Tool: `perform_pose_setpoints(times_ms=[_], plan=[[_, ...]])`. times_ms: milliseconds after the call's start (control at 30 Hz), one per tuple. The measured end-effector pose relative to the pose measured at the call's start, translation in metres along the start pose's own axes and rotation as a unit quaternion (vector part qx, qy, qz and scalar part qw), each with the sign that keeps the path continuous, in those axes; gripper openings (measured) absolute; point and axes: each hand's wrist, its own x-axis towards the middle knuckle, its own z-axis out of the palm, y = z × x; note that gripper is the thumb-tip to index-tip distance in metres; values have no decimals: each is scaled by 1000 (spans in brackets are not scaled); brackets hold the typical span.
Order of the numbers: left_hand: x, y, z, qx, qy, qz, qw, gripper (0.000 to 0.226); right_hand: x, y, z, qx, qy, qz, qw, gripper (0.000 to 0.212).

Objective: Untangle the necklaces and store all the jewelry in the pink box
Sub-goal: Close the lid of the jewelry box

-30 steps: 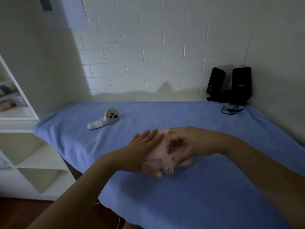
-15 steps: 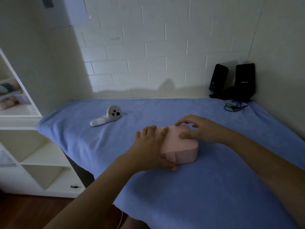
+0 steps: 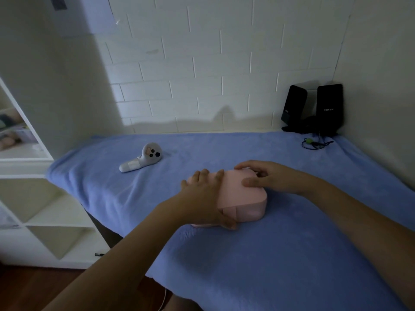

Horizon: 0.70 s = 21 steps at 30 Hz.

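A blue cloth covers the whole table, and the pink box sits near its middle with the lid down, well apart from the black speakers in the far right corner. No necklace or other jewelry shows anywhere, so the contents are probably inside and the step in hand looks like opening or securing the lid. The left hand lies flat on the left part of the lid, fingers nearly straight, its thumb against the lower front edge; it grips nothing. The right hand rests spread on the far right part of the lid, fingers loosely bent, thumb on top, also holding nothing. To do this well, one hand should pin the base to the soft cloth while the other works the small front flap, lifting slowly so chains do not spill. The white controller lies well to the left, out of the way.
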Motion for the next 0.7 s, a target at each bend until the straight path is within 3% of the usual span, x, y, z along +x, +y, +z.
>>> perform_pose_setpoints(times_ms=[167,500,700], plan=[[-2,2,2,43,28,6,999,128,0,0,1,-2,-1,0,1000,37],[-3,7,10,24,63,-12,998,118,0,-2,2,1,-3,-7,1000,38],[-3,6,7,37,33,-12,999,121,3,0,1,0,-3,0,1000,37]])
